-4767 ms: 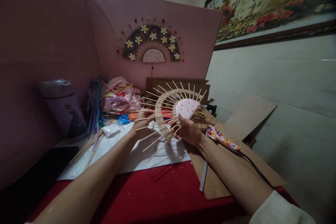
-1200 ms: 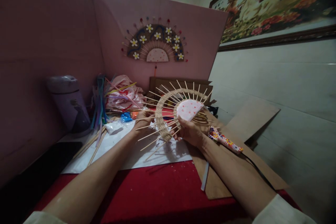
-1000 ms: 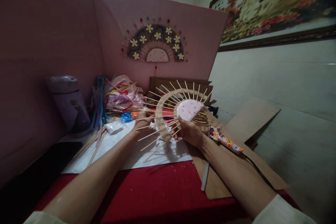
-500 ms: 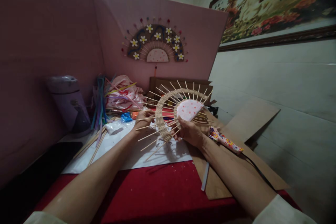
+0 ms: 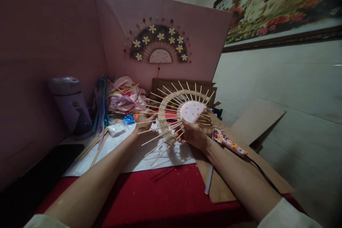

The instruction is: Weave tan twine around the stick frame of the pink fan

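A half-round woven fan (image 5: 165,123), made of thin wooden sticks fanning out through a band of twisted tan cord, is held up over the table. At its centre sits a half-disc (image 5: 192,110) covered in pale pink cloth with red spots. My right hand (image 5: 194,134) grips the fan by this half-disc, thumb in front and fingers behind. On the other side, my left hand (image 5: 145,121) is closed at the stick ends, outside the woven band. The sticks partly cover its fingertips.
A glue gun (image 5: 229,142) with patterned cover lies on cardboard (image 5: 221,185) at right, near a glue stick (image 5: 209,180). White paper (image 5: 133,162) covers part of the red cloth. Ribbons, pink fabric (image 5: 125,96) and a lilac bottle (image 5: 71,107) stand at left. A finished flowered fan (image 5: 160,42) hangs behind.
The fan has turned slightly in my hands, its upper sticks shifting a little left and its lower stick ends a little right. Both hands keep nearly the same place.
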The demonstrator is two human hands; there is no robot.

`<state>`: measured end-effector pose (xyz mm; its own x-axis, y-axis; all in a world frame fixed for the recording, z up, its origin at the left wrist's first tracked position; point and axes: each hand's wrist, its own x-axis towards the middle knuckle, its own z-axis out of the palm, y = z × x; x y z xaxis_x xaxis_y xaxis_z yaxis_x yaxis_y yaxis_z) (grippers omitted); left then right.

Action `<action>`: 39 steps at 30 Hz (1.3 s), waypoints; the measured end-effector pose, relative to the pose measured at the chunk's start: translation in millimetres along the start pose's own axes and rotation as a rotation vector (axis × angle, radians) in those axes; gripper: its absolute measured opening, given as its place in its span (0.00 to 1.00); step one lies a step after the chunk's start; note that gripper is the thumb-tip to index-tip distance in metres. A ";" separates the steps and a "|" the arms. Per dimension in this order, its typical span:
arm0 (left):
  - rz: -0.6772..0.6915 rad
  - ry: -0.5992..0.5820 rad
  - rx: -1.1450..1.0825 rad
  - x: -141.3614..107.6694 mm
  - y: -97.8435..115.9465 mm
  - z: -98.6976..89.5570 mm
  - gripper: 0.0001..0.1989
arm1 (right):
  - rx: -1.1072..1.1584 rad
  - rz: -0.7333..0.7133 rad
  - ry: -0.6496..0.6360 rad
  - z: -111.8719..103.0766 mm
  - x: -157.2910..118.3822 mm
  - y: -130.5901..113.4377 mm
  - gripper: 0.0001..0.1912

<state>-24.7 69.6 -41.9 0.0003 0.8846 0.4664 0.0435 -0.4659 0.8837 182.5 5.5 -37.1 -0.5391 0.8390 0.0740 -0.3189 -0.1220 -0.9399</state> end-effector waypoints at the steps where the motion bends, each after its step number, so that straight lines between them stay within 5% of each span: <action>1: -0.007 -0.001 -0.017 0.6 0.9 -0.8 0.11 | 0.003 0.004 -0.001 0.0 -0.1 -0.3 0.20; 16: 0.069 0.103 0.087 7.7 -10.3 -12.8 0.17 | 0.032 0.027 -0.003 -1.4 -0.5 0.3 0.20; 39: 0.016 0.189 -0.032 12.5 7.7 -29.6 0.17 | 0.018 0.047 0.017 -2.9 -0.2 1.2 0.21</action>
<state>-53.9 76.4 -28.2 -0.1875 0.8587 0.4770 0.0131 -0.4834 0.8753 184.5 6.8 -39.2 -0.5404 0.8411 0.0237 -0.3071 -0.1710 -0.9362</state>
